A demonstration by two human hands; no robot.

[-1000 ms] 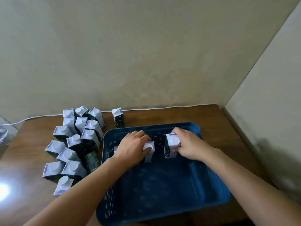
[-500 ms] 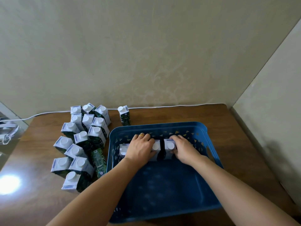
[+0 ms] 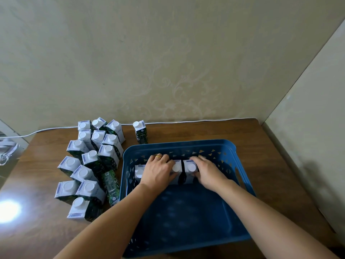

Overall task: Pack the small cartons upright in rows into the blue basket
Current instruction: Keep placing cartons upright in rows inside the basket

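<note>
- Three cartons (image 3: 189, 171) are stood upright in a row by the far wall of the blue basket (image 3: 244, 187).
- The middle carton is gripped by the left hand (image 3: 158, 171), apparently.
- The rightmost carton is held by the right hand (image 3: 210, 172), fingers curled round it.

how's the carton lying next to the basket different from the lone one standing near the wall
The lying carton is tipped on its side against the blue basket, green side up; the lone carton stands upright, white cap on top, apart from the basket. Both are small, green and still on the table.
</note>
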